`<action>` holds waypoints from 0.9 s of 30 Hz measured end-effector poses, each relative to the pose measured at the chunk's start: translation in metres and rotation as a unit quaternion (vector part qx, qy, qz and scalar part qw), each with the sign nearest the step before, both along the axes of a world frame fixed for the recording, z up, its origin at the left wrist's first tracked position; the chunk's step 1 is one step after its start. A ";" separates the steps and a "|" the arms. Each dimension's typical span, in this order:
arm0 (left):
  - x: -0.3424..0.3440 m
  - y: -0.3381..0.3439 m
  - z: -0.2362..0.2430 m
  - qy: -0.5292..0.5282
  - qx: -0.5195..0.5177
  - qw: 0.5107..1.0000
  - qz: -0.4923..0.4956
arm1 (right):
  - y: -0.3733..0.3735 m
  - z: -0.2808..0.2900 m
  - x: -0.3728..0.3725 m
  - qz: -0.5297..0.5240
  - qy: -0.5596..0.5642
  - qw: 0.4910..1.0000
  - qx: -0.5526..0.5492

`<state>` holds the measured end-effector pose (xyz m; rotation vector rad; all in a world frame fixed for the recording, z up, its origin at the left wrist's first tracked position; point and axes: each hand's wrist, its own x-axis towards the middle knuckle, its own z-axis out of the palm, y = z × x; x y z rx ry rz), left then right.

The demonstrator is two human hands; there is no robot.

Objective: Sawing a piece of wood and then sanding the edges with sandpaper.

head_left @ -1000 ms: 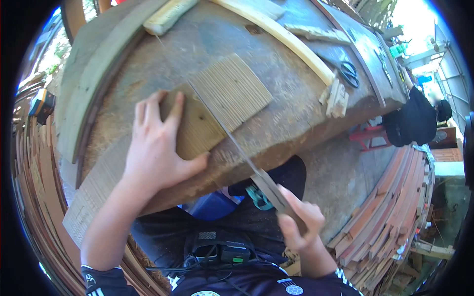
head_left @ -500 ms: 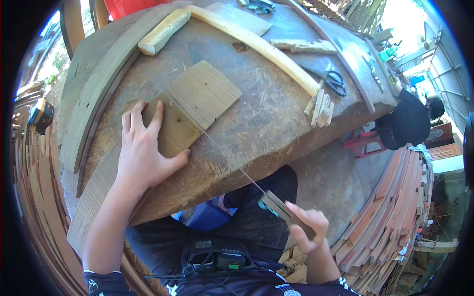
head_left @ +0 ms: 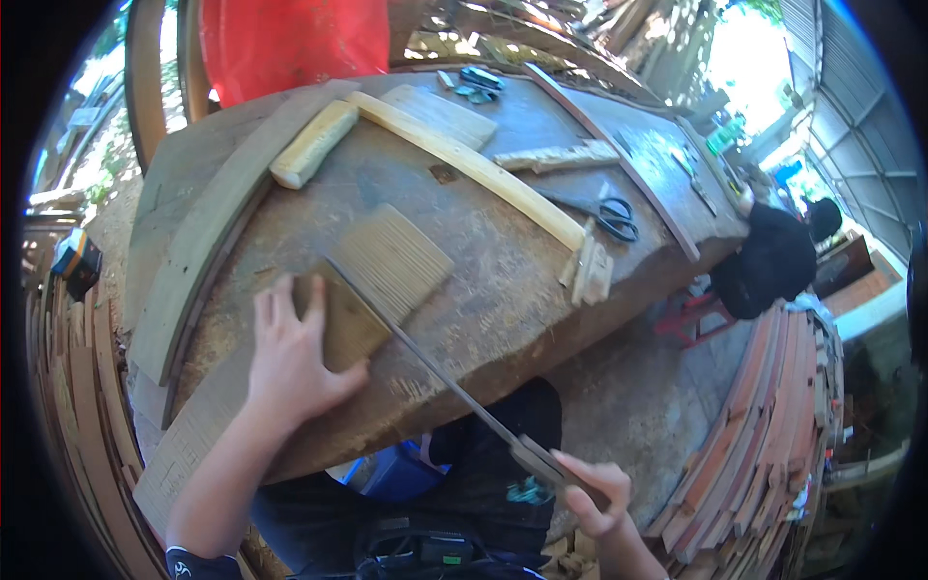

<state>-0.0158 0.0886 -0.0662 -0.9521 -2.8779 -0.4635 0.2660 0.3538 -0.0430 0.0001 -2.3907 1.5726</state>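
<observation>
We count two hands, left [head_left: 290, 362] and right [head_left: 594, 493], one saw [head_left: 435, 372], one ridged board [head_left: 372, 285], one pair of scissors [head_left: 609, 215], one pale block [head_left: 312, 143], one long pale strip [head_left: 464, 159] and one other person [head_left: 773, 261]

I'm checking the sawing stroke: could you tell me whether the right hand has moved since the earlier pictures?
Yes. The right hand, gripping the saw handle, has drawn back farther from the workbench edge, toward the person.

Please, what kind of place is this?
Probably an open-air woodworking shop. A thick, worn wooden workbench carries timber strips, the right hand draws a long saw across a ribbed wooden panel, and curved planks are stacked alongside.
</observation>
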 end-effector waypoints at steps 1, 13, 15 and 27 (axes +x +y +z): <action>-0.008 -0.007 -0.002 0.027 -0.015 0.998 0.048 | -0.001 -0.001 -0.012 -0.004 -0.047 0.999 -0.002; -0.019 -0.020 -0.004 0.030 0.018 0.997 0.072 | 0.020 -0.014 -0.042 0.041 -0.014 0.996 -0.081; -0.014 -0.017 -0.006 0.007 0.008 0.998 0.057 | -0.014 -0.025 -0.081 0.023 -0.026 0.999 -0.042; -0.007 -0.018 -0.009 0.036 0.003 0.998 0.060 | -0.016 0.008 -0.063 -0.030 -0.085 0.993 0.081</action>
